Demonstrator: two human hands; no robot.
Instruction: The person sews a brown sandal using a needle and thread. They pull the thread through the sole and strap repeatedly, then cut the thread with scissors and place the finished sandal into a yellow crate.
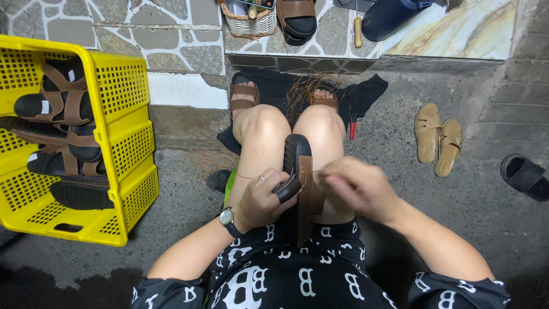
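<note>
We are seeing our right hand (357, 189) blurring in motion over the lap, so we cannot tell whether its fingers are pinching anything. Our left hand (262, 200), wearing a wristwatch (227, 217), is gripping a black-soled sandal (297, 171) with a brown leather strap; its near end is hiding between our thighs. Left, a yellow perforated plastic crate (123, 143) is holding similar sandals, its edge cut off. Farther right, tan slippers (438, 137) are lying on rough concrete floor (400, 189). Far off, a woven basket (247, 23) is showing only partly.
</note>
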